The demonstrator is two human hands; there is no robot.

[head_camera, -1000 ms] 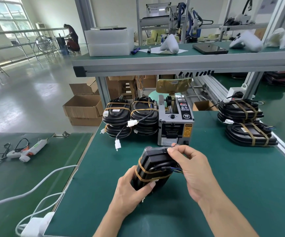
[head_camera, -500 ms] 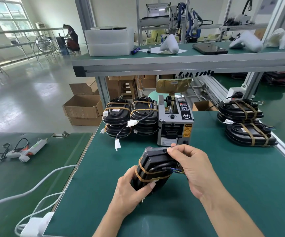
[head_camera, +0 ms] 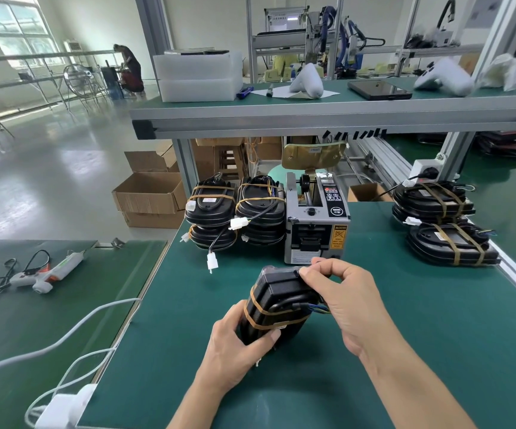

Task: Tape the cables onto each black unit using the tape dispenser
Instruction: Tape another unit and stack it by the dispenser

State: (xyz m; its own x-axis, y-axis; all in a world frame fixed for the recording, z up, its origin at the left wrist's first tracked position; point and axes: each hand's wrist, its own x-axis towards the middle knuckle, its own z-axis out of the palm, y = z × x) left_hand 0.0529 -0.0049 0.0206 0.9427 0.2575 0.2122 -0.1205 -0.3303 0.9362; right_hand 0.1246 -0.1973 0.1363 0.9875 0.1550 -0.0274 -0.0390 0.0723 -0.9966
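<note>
I am gripping the black unit (head_camera: 276, 305) from 7 o'clock with my left hand (head_camera: 240, 342) to steady it; my right hand (head_camera: 345, 301) is pinching tape at its top corner, pressing the cable (head_camera: 292, 300) down. The tape dispenser (head_camera: 315, 221) is waiting at 12 o'clock.

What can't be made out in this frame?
Head view only:
- Held black unit: its right end is hidden under the right hand.
- Left hand: fingers hidden behind the unit.
- Tape dispenser: label text too small.
- Charger: cut by bottom edge.
</note>
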